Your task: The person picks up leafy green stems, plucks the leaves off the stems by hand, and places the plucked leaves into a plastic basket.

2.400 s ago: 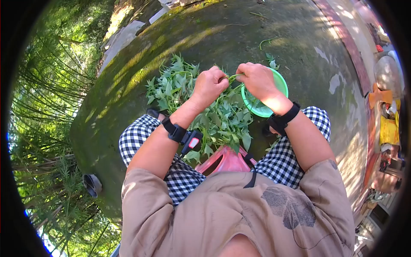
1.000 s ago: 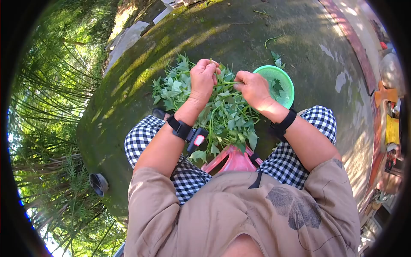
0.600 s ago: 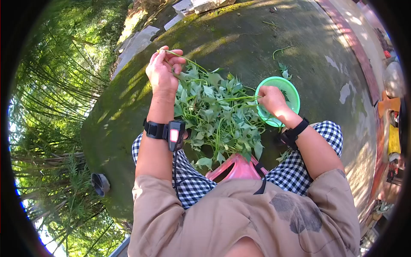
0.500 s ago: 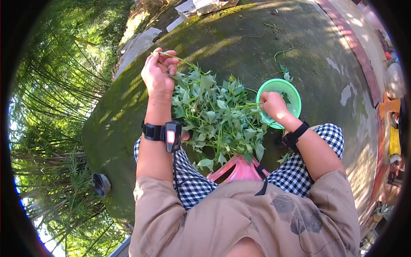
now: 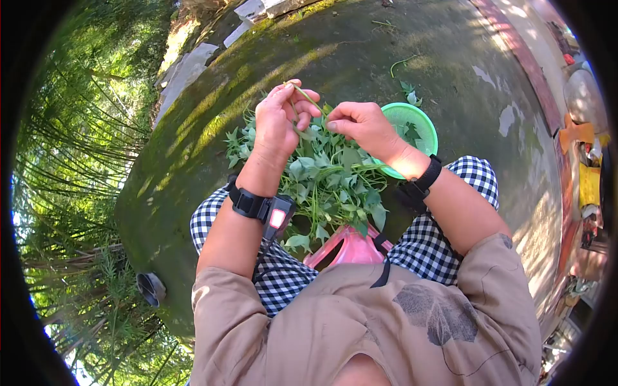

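Note:
A heap of leafy green vine cuttings (image 5: 331,177) lies in front of me, between my knees. Above its far side, my left hand (image 5: 278,123) pinches one end of a green stem (image 5: 308,96) between thumb and forefinger, the other fingers loosely curled. The thumb and fingertips of my right hand (image 5: 370,128) close on the same stem lower down, close to the left fingers. Just behind the right wrist stands a round green plastic basket (image 5: 432,138), partly covered by that hand, with some leaves (image 5: 409,133) inside.
A pink plastic stool (image 5: 353,249) shows at my lap. Loose leaves (image 5: 411,94) and a stem piece (image 5: 402,63) lie on the mossy concrete beyond the basket. A dark pot (image 5: 150,289) sits at the left edge near the plants. Stone slabs (image 5: 187,71) line the far left.
My right hand has left the basket's rim and moved left to the stem in my left hand. My left hand has shifted right, and the view has turned slightly.

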Demonstrator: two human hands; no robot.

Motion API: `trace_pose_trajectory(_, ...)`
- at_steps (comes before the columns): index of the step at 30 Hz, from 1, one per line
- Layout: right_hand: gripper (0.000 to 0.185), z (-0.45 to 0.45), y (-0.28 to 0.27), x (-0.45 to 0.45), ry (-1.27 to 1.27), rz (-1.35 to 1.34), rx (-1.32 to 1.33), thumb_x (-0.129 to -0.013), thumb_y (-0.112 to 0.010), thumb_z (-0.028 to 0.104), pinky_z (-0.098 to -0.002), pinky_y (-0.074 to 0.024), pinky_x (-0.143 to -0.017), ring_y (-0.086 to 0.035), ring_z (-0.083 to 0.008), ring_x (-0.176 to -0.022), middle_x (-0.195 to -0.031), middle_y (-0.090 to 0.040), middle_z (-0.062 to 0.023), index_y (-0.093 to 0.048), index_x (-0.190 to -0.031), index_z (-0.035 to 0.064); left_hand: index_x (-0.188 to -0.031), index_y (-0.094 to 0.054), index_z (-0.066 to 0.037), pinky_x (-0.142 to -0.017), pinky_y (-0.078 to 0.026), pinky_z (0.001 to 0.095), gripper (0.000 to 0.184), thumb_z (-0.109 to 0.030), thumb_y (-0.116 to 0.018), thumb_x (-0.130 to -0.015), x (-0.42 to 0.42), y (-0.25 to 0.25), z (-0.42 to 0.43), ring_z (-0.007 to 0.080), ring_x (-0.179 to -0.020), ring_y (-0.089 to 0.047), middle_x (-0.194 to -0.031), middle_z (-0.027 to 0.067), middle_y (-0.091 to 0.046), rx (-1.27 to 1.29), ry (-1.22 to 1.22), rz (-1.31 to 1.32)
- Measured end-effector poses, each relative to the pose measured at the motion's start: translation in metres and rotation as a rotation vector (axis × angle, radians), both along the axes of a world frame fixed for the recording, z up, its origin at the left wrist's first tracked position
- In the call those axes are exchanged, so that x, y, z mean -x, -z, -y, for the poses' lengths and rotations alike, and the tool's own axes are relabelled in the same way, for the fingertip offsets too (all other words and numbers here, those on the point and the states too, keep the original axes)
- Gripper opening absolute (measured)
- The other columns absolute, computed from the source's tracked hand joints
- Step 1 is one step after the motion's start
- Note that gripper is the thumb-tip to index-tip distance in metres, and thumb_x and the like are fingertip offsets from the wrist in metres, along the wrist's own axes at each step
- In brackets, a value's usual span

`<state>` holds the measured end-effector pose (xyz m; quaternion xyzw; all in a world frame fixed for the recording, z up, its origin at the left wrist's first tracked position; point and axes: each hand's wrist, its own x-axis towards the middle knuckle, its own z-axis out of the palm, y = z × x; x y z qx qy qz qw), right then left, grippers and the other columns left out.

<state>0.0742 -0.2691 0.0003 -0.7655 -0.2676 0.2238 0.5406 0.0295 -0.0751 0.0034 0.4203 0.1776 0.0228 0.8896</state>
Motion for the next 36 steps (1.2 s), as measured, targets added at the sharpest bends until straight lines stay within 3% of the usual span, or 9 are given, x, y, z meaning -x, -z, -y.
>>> trace_pose_trajectory(2, 0.018, -0.001, 0.006, -0.001, -0.044, -0.043, 0.039, -0.079, -0.069, 0.02, -0.0378, -0.0489, -0.067, -0.065, -0.0269, -0.075, -0.077, -0.067, -0.0124, -0.069, -0.09, 0.0053, -0.108, -0.054, -0.002, -0.042, -0.037, 0.025, 0.018, -0.015, -0.046, -0.099, 0.001, 0.001, 0.004, 0.0209, -0.062, -0.063, -0.089, 0.0194, -0.066, 0.016, 0.001, -0.019)
trace_pose_trajectory(5, 0.016, 0.006, 0.007, -0.007, -0.054, 0.264, 0.275, -0.08, -0.066, 0.02, -0.0419, -0.0497, -0.071, -0.065, -0.0317, -0.081, -0.081, -0.068, -0.0135, -0.069, -0.087, 0.0064, -0.111, -0.058, 0.0, -0.044, -0.038, 0.0246, 0.022, -0.009, -0.061, -0.091, -0.001, -0.001, 0.005, 0.0148, -0.059, -0.059, -0.084, 0.0118, -0.064, -0.392, -0.102, -0.14)
trace_pose_trajectory(9, 0.013, 0.017, 0.017, -0.008, -0.142, 0.52, 0.469, -0.083, -0.062, 0.021, -0.046, -0.0504, -0.076, -0.065, -0.0343, -0.086, -0.089, -0.067, -0.0121, -0.066, -0.086, 0.0091, -0.096, -0.069, -0.001, -0.053, -0.043, 0.0249, 0.018, -0.001, -0.073, -0.078, 0.004, 0.004, 0.009, 0.0087, -0.061, -0.054, -0.075, 0.0004, -0.055, -1.325, 0.004, 0.396)
trace_pose_trajectory(13, 0.012, 0.02, 0.019, -0.002, -0.188, 0.639, 0.445, -0.084, -0.062, 0.022, -0.0468, -0.0509, -0.071, -0.065, -0.0343, -0.083, -0.089, -0.066, -0.0106, -0.064, -0.086, 0.0097, -0.085, -0.065, -0.005, -0.057, -0.047, 0.0354, 0.011, -0.008, -0.071, -0.077, 0.02, 0.015, 0.036, 0.0286, -0.064, -0.059, -0.079, 0.0097, -0.056, -1.69, 0.238, 0.471)
trace_pose_trajectory(19, 0.011, 0.024, 0.015, -0.004, -0.147, 0.702, 0.375, -0.086, -0.061, 0.02, -0.0478, -0.0507, -0.066, -0.065, -0.0343, -0.078, -0.087, -0.065, -0.0104, -0.063, -0.084, 0.0097, -0.086, -0.063, -0.004, -0.054, -0.045, 0.0354, 0.009, -0.007, -0.069, -0.079, 0.02, 0.032, 0.04, 0.0251, -0.06, -0.058, -0.077, 0.0092, -0.055, -1.567, 0.22, 0.472)
trace_pose_trajectory(22, 0.011, 0.022, 0.023, -0.004, -0.057, 0.634, 0.28, -0.085, -0.061, 0.02, -0.0476, -0.0504, -0.067, -0.064, -0.0351, -0.079, -0.084, -0.065, -0.0114, -0.063, -0.084, 0.0094, -0.088, -0.064, -0.002, -0.048, -0.04, 0.03, 0.007, -0.006, -0.068, -0.083, 0.017, 0.041, 0.043, 0.0146, -0.055, -0.054, -0.072, 0.005, -0.057, -1.288, 0.078, 0.396)
trace_pose_trajectory(25, 0.012, 0.016, 0.027, 0.002, -0.006, 0.566, 0.233, -0.085, -0.061, 0.021, -0.0475, -0.0499, -0.068, -0.064, -0.0359, -0.08, -0.083, -0.065, -0.0119, -0.063, -0.084, 0.0089, -0.087, -0.064, -0.002, -0.047, -0.036, 0.0247, 0.004, -0.005, -0.065, -0.086, 0.022, 0.034, 0.055, 0.011, -0.054, -0.051, -0.07, 0.0038, -0.061, -0.615, 0.087, -0.032)
trace_pose_trajectory(28, 0.012, 0.012, 0.028, 0.005, -0.008, 0.552, 0.253, -0.084, -0.062, 0.02, -0.0466, -0.049, -0.068, -0.063, -0.0355, -0.081, -0.083, -0.065, -0.0115, -0.062, -0.085, 0.008, -0.088, -0.065, -0.001, -0.044, -0.032, 0.0197, 0.007, -0.007, -0.064, -0.09, 0.015, 0.028, 0.054, 0.0075, -0.05, -0.05, -0.076, 0.0026, -0.062, -0.4, -0.022, -0.045)
trace_pose_trajectory(36, 0.011, 0.026, 0.038, -0.002, -0.172, 0.428, 0.483, -0.081, -0.063, 0.018, -0.0489, -0.0484, -0.072, -0.063, -0.038, -0.085, -0.087, -0.066, -0.0146, -0.065, -0.083, 0.007, -0.097, -0.055, -0.003, -0.041, -0.037, 0.0221, 0.011, -0.013, -0.052, -0.099, -0.007, 0.002, -0.025, 0.0233, -0.075, -0.07, -0.093, 0.0177, -0.069, -0.299, -0.192, 0.075)
